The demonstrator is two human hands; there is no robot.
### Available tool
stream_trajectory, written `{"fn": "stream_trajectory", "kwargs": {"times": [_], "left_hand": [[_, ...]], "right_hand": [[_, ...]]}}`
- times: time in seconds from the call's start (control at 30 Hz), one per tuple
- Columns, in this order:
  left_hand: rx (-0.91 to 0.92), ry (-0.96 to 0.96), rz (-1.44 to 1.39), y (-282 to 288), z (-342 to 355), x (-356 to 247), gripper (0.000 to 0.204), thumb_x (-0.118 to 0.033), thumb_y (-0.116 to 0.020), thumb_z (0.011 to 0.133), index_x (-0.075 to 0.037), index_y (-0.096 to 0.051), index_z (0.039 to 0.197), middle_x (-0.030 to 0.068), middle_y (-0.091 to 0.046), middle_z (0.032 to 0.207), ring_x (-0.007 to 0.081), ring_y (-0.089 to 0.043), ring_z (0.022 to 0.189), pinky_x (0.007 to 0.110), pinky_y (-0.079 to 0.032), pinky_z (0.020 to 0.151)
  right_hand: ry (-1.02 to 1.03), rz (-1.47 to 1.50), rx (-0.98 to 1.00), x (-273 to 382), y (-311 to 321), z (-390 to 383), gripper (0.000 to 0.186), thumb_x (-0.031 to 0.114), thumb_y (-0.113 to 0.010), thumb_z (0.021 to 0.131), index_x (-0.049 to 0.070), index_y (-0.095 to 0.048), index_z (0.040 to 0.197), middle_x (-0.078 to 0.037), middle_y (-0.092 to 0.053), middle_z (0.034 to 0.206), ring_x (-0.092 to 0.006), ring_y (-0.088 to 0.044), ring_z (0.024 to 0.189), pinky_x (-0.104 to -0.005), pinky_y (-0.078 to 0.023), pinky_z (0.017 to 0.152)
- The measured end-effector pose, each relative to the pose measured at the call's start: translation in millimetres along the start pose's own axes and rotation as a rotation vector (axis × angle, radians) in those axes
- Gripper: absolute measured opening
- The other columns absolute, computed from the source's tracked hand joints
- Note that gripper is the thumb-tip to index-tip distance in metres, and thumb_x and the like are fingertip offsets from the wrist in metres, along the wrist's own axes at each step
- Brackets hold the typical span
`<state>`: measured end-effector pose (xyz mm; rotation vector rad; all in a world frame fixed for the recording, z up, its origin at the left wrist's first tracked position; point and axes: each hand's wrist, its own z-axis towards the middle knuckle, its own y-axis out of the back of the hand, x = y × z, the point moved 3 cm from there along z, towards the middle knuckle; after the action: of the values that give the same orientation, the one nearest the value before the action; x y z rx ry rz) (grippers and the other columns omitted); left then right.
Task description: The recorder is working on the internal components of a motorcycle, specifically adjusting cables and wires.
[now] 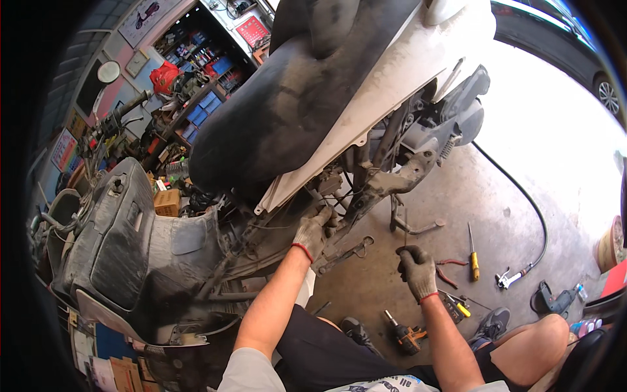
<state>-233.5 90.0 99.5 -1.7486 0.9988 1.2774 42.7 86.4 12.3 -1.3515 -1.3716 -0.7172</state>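
A scooter with a black seat (261,111) and a dusty white side panel (366,98) fills the upper middle, its frame and engine parts bared below the panel. My left hand (315,233), in a grey work glove with a red cuff, reaches in among these parts. Its fingers are curled there, and whatever they grip is hidden. Out to the right of the frame, my right hand (418,273) wears a matching glove, darkened at the fingers. Those fingers are closed; a thin upright rod shows just above them, but I cannot make out what it belongs to.
On the concrete floor lie red-handled pliers (449,271), a yellow-handled screwdriver (474,261), an orange-black cordless drill (406,334), a second power tool (555,299) and an air hose (532,202) with a nozzle. The scooter's stand (418,228) juts out. Crowded shelves (202,111) stand back left.
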Motion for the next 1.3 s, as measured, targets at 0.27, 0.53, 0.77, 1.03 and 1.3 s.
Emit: {"fn": "stream_trajectory", "kwargs": {"times": [0.27, 0.53, 0.77, 1.03, 1.3], "left_hand": [[0.113, 0.079, -0.382, -14.2, 0.6, 0.1, 0.013, -0.015, -0.06, 0.097, -0.007, -0.064, 0.106, 0.0038, -0.068, 0.088, 0.0107, -0.064, 0.068, 0.021, -0.048, 0.053], [0.159, 0.087, -0.401, -13.5, 1.1, -0.3, 0.014, -0.018, -0.058, 0.099, -0.008, -0.065, 0.106, 0.0028, -0.069, 0.091, 0.0083, -0.062, 0.067, 0.018, -0.047, 0.052], [0.157, 0.046, -0.369, -13.8, -0.1, -1.0, 0.013, -0.018, -0.058, 0.099, -0.009, -0.065, 0.104, 0.0021, -0.067, 0.088, 0.0074, -0.06, 0.064, 0.019, -0.047, 0.051], [0.079, 0.061, -0.3, -11.0, 3.0, 1.3, 0.013, -0.02, -0.059, 0.098, -0.009, -0.064, 0.102, 0.0009, -0.066, 0.086, 0.0062, -0.058, 0.062, 0.018, -0.045, 0.049], [0.077, 0.093, -0.351, -10.5, 11.7, -2.3, 0.016, -0.017, -0.049, 0.102, -0.007, -0.06, 0.102, 0.0016, -0.06, 0.082, 0.009, -0.054, 0.063, 0.023, -0.045, 0.054]], "right_hand": [[0.354, -0.58, 0.092, 36.1, -59.7, -10.3, 0.031, 0.033, -0.058, 0.091, 0.008, -0.07, 0.103, -0.02, -0.069, 0.094, -0.0391, -0.066, 0.09, -0.0467, -0.052, 0.08], [0.456, -0.703, 0.091, 49.8, -85.1, 2.2, 0.026, 0.03, -0.057, 0.09, 0.009, -0.071, 0.097, -0.02, -0.069, 0.089, -0.0393, -0.066, 0.088, -0.0476, -0.052, 0.079], [0.444, -0.75, 0.092, 47.7, -87.1, 7.5, 0.026, 0.03, -0.058, 0.089, 0.009, -0.071, 0.097, -0.021, -0.069, 0.088, -0.0396, -0.066, 0.085, -0.0476, -0.053, 0.077], [-0.122, -0.216, 0.458, 51.7, -89.7, 12.6, 0.031, 0.03, -0.06, 0.088, 0.005, -0.072, 0.099, -0.021, -0.07, 0.09, -0.0373, -0.068, 0.085, -0.0451, -0.053, 0.077], [0.376, -0.643, 0.152, 55.2, -100.3, 17.5, 0.033, 0.032, -0.055, 0.089, 0.006, -0.072, 0.1, -0.02, -0.07, 0.094, -0.0374, -0.067, 0.091, -0.0442, -0.052, 0.082]]}}
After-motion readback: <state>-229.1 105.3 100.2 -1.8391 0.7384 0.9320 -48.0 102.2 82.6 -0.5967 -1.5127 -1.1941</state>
